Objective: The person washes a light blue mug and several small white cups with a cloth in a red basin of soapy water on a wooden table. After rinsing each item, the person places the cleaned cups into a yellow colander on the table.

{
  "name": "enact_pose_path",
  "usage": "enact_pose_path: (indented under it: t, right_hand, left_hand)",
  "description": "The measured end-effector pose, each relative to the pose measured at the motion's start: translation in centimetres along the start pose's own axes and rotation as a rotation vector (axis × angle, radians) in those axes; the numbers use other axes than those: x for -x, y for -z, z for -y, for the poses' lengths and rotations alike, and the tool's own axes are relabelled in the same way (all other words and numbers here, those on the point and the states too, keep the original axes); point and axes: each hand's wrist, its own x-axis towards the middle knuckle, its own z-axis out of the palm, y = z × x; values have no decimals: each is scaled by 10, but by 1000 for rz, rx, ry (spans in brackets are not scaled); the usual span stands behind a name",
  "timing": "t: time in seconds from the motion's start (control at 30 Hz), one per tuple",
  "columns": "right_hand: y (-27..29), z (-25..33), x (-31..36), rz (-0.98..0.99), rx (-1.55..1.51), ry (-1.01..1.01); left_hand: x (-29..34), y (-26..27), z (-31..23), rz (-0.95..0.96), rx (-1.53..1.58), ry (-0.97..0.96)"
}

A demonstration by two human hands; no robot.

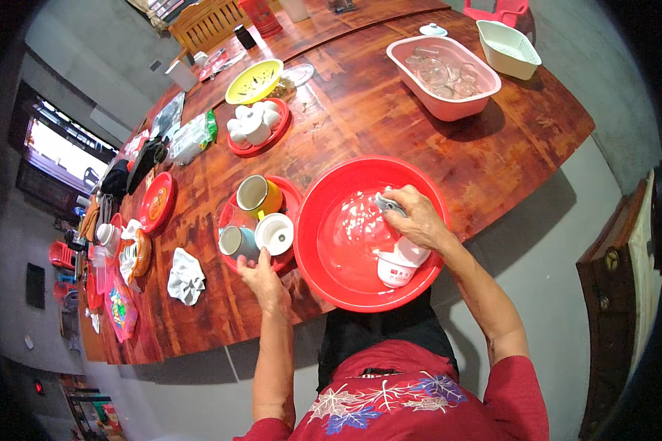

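Observation:
A large red basin (324, 275) holding water stands at the table's near edge. My right hand (415, 217) is over it, fingers closed around a small grey scrubbing cloth or sponge (388, 205). Below that hand, a white cup with red print (396, 270) and another white piece beside it sit in the basin. To the left, a red tray (293, 197) bears a yellow mug (257, 195), a light blue mug (237, 242) and a white cup or lid (274, 234). My left hand (261, 283) is at the tray's near rim, fingers apart, close to the blue mug and the white piece.
Farther back are a red plate of white cups and a teapot (254, 126), a yellow colander (254, 81), a pink tub of glasses (443, 77) and a pale green basket (509, 50). At left lie a white cloth (186, 276), a red plate (157, 202) and assorted clutter.

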Motion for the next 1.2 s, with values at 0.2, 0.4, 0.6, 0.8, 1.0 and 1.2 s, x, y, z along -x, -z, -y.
enact_pose_path:
  t: [0.2,0.4,0.6,0.8,1.0,1.2]
  right_hand:
    - [-37,-50,-25,375,564,103]
    - [-27,-37,-33,738,506,70]
    - [-26,-50,-21,245,455,-157]
    - [-29,-37,-13,476,657,-25]
    - [-18,-11,-9,224,120,69]
    - [-50,55,31,-157,127,389]
  left_hand:
    - [83,-35,-53,1054,-455,-516]
    - [121,-74,-9,1296,-814,-443]
    - [95,-73,13,1256,-525,-51]
    - [62,-75,6,1037,-203,419]
    - [48,-80,12,940,381,858]
    - [80,-95,-13,938,994,840]
